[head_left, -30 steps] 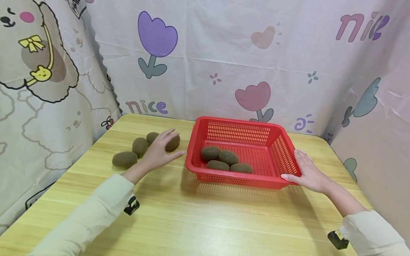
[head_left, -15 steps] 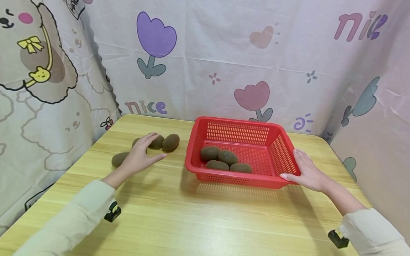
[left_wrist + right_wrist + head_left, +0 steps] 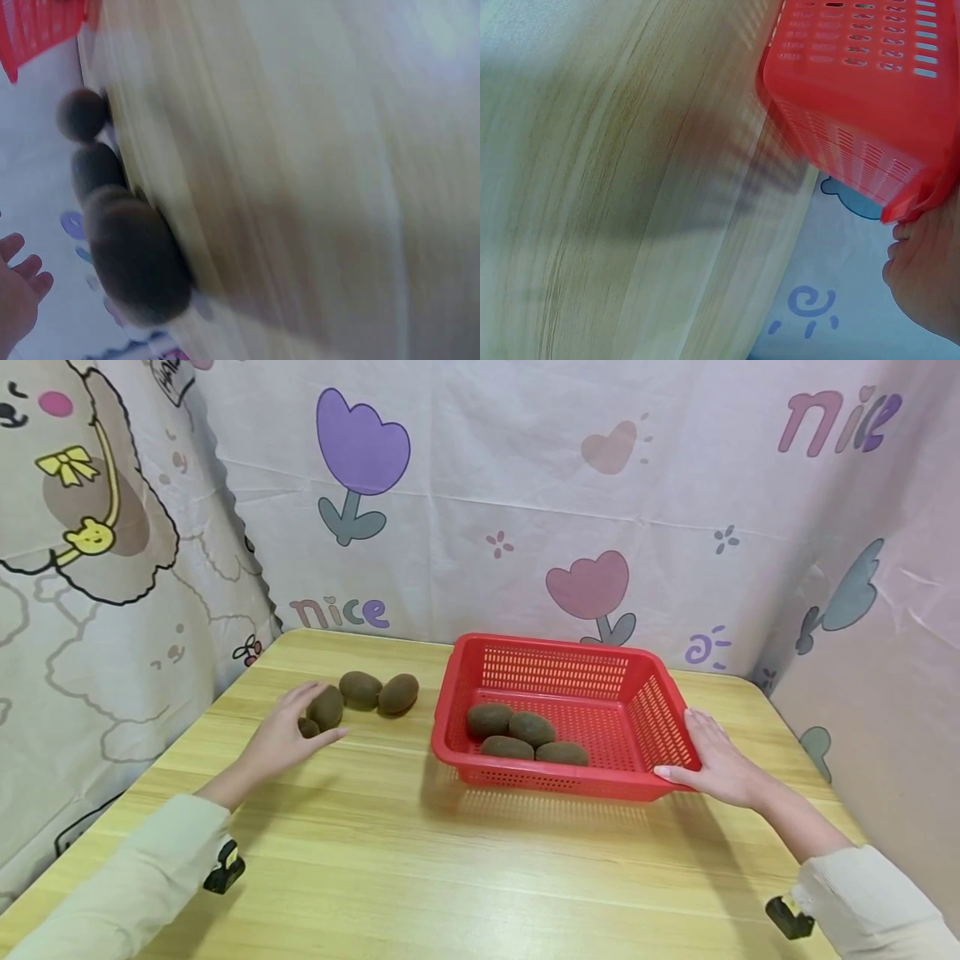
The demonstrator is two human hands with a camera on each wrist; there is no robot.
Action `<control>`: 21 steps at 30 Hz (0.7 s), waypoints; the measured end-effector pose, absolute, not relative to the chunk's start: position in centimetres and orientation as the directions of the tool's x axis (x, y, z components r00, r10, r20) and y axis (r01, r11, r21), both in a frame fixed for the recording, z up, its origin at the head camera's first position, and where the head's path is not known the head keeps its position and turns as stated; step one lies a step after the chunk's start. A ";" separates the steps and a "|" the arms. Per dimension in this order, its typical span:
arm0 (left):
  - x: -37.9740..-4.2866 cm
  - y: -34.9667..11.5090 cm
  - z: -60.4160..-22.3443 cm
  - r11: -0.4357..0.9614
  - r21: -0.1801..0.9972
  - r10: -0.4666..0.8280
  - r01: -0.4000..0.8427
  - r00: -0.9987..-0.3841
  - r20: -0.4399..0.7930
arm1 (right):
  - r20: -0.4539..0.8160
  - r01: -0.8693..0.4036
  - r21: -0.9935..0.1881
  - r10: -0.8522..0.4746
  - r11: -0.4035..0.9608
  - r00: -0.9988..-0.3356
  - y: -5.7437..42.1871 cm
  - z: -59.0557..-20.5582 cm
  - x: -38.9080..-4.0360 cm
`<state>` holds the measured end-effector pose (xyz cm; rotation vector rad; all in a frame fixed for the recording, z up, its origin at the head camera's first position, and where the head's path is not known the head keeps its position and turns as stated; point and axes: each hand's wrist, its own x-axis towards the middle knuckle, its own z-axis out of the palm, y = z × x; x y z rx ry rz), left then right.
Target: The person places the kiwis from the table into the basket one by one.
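four kiwis [image 3: 326,707] lie on the tabletop [image 3: 480,868]; my left hand [image 3: 277,743], thumb parted from its fingers, hangs beside the leftmost kiwi [image 3: 308,727], partly hiding it. my right hand [image 3: 723,767] rests, fingers straight, on the red basket [image 3: 555,772] holding four more kiwis [image 3: 532,728].

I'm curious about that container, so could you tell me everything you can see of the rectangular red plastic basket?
The rectangular red plastic-looking basket has rounded corners, a smooth rim, slotted walls and a perforated floor. It stands upright on the pale wood-grain table, toward the far edge. Four oval brown kiwifruit lie in its near left part. The person's right-hand grip holds its near right corner, thumb on the rim.
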<state>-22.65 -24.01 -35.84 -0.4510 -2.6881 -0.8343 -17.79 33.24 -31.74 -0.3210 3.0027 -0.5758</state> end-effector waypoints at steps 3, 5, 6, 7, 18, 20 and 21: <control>-22.6 -25.3 -36.1 0.797 0.492 0.199 0.351 -0.921 0.336 | -0.028 -0.192 -0.372 -0.218 0.908 -0.976 33.2 -31.6 -17.9; -22.6 -26.3 -36.3 0.813 0.475 0.200 0.337 -0.928 0.315 | -0.029 -0.192 -0.369 -0.218 0.909 -0.976 33.2 -31.6 -17.9; -22.7 -26.7 -36.5 0.823 0.463 0.201 0.328 -0.932 0.301 | -0.029 -0.193 -0.369 -0.219 0.909 -0.975 33.2 -31.6 -17.9; -22.7 -27.1 -36.6 0.834 0.450 0.203 0.320 -0.935 0.290 | -0.029 -0.194 -0.368 -0.220 0.909 -0.975 33.2 -31.6 -17.9; -22.8 -30.1 -37.6 0.863 0.410 0.217 0.294 -0.950 0.223 | -0.032 -0.193 -0.371 -0.220 0.908 -0.975 33.2 -31.7 -17.8; -22.8 -30.4 -37.7 0.861 0.409 0.226 0.301 -0.948 0.222 | -0.035 -0.189 -0.371 -0.218 0.909 -0.975 33.2 -31.7 -17.8; -22.8 -30.5 -37.8 0.858 0.413 0.232 0.305 -0.948 0.220 | -0.035 -0.190 -0.373 -0.218 0.908 -0.975 33.2 -31.6 -17.8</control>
